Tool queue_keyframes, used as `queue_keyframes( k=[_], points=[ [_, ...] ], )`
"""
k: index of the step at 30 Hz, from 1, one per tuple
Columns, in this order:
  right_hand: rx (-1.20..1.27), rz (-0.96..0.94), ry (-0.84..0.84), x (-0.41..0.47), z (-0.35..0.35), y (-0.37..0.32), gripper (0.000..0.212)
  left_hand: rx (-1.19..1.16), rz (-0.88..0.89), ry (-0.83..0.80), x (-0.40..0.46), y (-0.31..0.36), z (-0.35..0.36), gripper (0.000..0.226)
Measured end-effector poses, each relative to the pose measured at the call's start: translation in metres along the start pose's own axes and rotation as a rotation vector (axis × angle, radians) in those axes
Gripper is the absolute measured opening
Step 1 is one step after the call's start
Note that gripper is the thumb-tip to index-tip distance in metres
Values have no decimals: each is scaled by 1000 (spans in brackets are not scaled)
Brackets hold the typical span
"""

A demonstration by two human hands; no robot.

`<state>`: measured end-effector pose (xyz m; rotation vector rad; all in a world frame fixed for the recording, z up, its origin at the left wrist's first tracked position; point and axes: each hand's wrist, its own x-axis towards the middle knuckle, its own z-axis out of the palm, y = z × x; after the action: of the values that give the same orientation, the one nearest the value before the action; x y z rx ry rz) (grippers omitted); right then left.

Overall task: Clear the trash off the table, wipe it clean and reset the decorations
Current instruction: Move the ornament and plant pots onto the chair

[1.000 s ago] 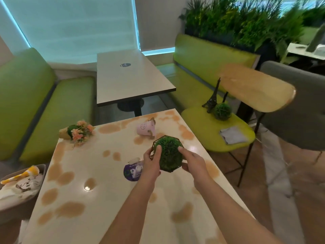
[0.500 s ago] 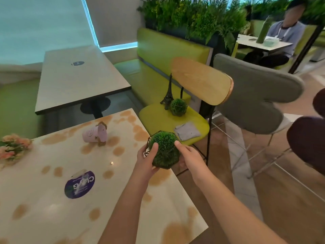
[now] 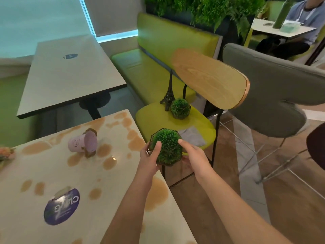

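A green grass ball in a black wire frame hangs past the right edge of the stained table, held from both sides. My left hand grips its left side with the thumb on top. My right hand holds its right side. On the yellow chair seat stand a second grass ball, a small black Eiffel tower model and a grey cloth. A pink cup lies tipped over on the table. A purple round sticker is near the front.
Brown spill marks cover the tabletop. A flower bunch peeks in at the left edge. Another table and a green bench stand behind. A grey chair is to the right, and a seated person farther back.
Both hands have carried the grass ball rightward from over the table's middle to beyond its right edge, toward the yellow chair. The view has turned right.
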<state>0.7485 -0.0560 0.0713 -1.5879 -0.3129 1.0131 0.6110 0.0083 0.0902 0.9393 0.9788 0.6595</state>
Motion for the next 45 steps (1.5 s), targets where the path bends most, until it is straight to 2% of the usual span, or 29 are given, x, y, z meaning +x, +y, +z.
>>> queue_keyframes(
  k=[3,7,9,12,16,17,19,21,22,24,25,28,29,36,43,45],
  points=[
    [5,36,16,21,5,-5,83,19,2,29,18,1,6,63],
    [25,79,51,56,8,-15,63,54,17,39,50,3,11,66],
    [20,96,86,76,9,-18,60,118,34,43,66,6,14,70],
    [6,107,75,117,18,-28,59,191,80,136,104,3,19,70],
    [-9,132,14,165,29,-41,73,271,29,337,154,-11,25,66],
    [-17,134,2,177,31,-43,69,328,11,368,164,-17,26,58],
    [-33,129,-10,203,37,-47,51,621,-16,372,184,-35,25,44],
    [-62,124,-17,227,44,-51,39,978,-24,300,199,-47,25,52],
    [-81,122,-18,239,48,-53,41,1111,-11,278,206,-53,26,58],
    [-108,117,-30,262,58,-58,55,1235,-45,247,217,-60,28,73],
    [-124,123,-29,272,63,-59,58,1265,-75,237,221,-61,29,79],
    [-164,141,-21,297,78,-66,33,1342,-111,235,231,-68,29,87],
    [-167,142,-14,303,83,-69,31,1360,-109,239,232,-69,30,87],
    [-199,132,-12,344,116,-76,41,1429,-136,249,240,-77,32,88],
    [-332,130,39,363,130,-80,36,1461,-168,212,243,-83,32,86],
    [-377,133,19,362,133,-79,41,1467,-168,198,243,-84,30,85]
  ],
)
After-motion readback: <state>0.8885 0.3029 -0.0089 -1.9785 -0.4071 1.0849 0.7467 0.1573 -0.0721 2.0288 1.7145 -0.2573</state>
